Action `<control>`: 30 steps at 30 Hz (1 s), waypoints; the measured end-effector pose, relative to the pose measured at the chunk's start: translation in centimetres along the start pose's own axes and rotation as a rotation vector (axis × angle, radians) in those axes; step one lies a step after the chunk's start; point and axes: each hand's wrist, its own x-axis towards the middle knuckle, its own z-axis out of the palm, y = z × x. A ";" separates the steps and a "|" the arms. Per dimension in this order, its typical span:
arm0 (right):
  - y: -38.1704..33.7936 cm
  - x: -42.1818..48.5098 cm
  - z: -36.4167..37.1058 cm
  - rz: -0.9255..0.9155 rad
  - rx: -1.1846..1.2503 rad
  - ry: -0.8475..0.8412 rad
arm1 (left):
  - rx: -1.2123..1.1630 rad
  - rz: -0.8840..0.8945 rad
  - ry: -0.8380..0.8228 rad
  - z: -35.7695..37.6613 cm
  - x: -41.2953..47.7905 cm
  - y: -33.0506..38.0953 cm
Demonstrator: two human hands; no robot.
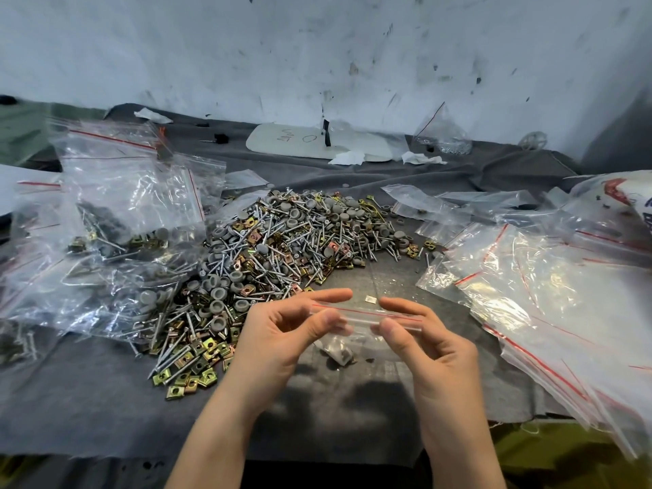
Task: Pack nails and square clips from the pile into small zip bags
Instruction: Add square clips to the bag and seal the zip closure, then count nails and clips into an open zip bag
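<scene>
Clear plastic sits between my hands: a small zip bag with a red line along its top. My left hand pinches its left end with thumb and finger. My right hand pinches the right end. The bag's long side runs left to right, across me. Something small and grey hangs low inside, but I cannot tell what. The pile of nails and square clips lies just past my hands, up and to the left, so I think my left hand is nearer to it. Full bags lie further left. Empty bags lie on the right, on the grey cloth.
</scene>
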 end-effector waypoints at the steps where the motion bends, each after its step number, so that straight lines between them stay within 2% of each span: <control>1: 0.0 0.0 -0.1 -0.004 0.011 0.013 | -0.018 0.008 -0.002 0.1 -0.1 -0.1; 5: -0.2 0.3 -0.1 -0.040 -0.056 0.065 | -0.120 0.020 -0.008 0.3 0.1 -0.3; 9: 1.7 0.6 0.0 0.084 -0.277 -0.097 | -0.243 0.003 0.127 -0.1 0.6 -0.6; 13: 3.5 0.8 0.5 0.005 -0.363 -0.033 | 0.089 -0.019 0.018 0.4 0.3 -1.6; 17: 3.7 0.9 0.6 -0.002 -0.232 0.037 | 0.435 0.013 -0.028 1.3 0.6 -2.5; 20: 3.8 0.8 0.5 0.044 -0.145 0.079 | 0.359 -0.049 0.021 1.0 1.3 -1.0; 22: 3.9 0.8 0.2 0.062 -0.145 0.101 | 0.294 -0.042 0.097 0.3 2.1 1.6; 26: 4.5 1.1 -0.5 0.077 -0.102 0.200 | 0.295 0.069 0.355 -3.7 5.0 7.2; 30: 4.7 1.4 -1.1 0.092 0.007 0.292 | 0.403 0.286 0.622 -10.7 9.7 11.9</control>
